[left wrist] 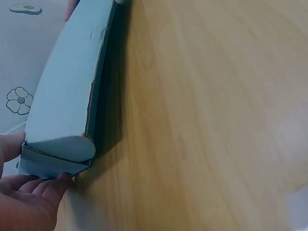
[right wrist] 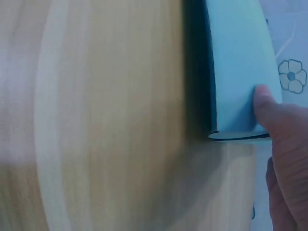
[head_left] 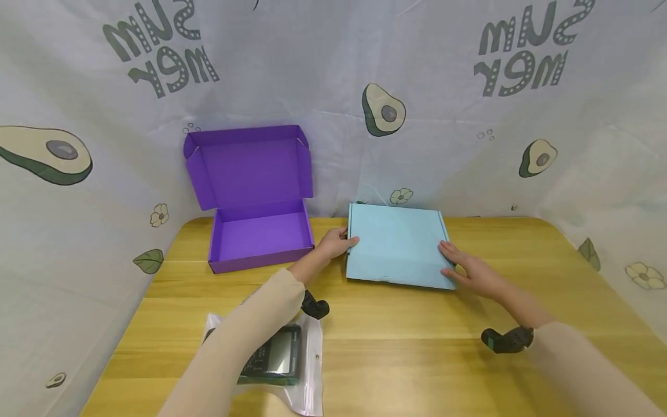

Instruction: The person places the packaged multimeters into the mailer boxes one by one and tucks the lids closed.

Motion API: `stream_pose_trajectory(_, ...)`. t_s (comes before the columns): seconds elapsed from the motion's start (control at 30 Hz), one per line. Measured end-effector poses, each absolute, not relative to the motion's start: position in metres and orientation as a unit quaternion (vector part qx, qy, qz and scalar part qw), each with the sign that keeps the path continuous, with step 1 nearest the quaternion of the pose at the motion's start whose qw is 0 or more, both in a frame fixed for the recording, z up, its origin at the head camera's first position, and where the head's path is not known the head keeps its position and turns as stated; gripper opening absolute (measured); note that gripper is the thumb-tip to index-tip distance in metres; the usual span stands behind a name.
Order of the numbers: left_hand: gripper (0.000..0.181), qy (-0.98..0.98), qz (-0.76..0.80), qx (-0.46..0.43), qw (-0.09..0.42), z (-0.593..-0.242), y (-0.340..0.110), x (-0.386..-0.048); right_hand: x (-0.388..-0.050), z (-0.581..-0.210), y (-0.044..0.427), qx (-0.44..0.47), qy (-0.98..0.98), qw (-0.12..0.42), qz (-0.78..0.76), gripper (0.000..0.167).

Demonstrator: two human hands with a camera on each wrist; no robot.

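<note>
A light blue cardboard box, its lid down, is at the back of the wooden table, right of an open purple box. My left hand grips its left side, thumb on top; in the left wrist view the fingers press against the box's end wall. On the opposite side my right hand holds the right edge. The right wrist view has that thumb lying on the lid, with the other fingers partly hidden past the edge. A shadow runs along the box's front.
A clear plastic bag with a dark device inside lies at the front left, partly covered by my left sleeve. The purple box's raised lid stands before a printed cloth that hangs behind the table.
</note>
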State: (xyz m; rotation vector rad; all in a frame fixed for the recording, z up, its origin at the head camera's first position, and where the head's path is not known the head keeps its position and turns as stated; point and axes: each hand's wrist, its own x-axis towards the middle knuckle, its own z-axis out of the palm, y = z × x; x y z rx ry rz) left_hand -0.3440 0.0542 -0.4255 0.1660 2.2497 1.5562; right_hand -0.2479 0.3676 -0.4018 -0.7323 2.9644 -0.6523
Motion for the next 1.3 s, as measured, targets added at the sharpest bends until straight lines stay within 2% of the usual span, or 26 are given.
stream_pose_trajectory(0.33,0.063,0.8,0.56,0.072,0.201,-0.428,0.054,-0.343,-0.247,-0.402,0.371,-0.227,0.953,0.031,-0.197,0.065)
stream_pose_trajectory(0.5,0.062,0.8,0.562,0.057,0.203,-0.427,0.056,-0.34,-0.246,-0.402,0.373,-0.252,0.947,0.017,-0.197,0.065)
stream_pose_trajectory(0.83,0.058,0.79,0.578,0.045,0.199,-0.423,0.055,-0.339,-0.246,-0.406,0.369,-0.24,0.96,0.004,-0.143,0.068)
stream_pose_trajectory(1.3,0.056,0.797,0.57,0.036,0.196,-0.425,0.057,-0.341,-0.242,-0.412,0.366,-0.246,0.962,-0.059,-0.103,0.07)
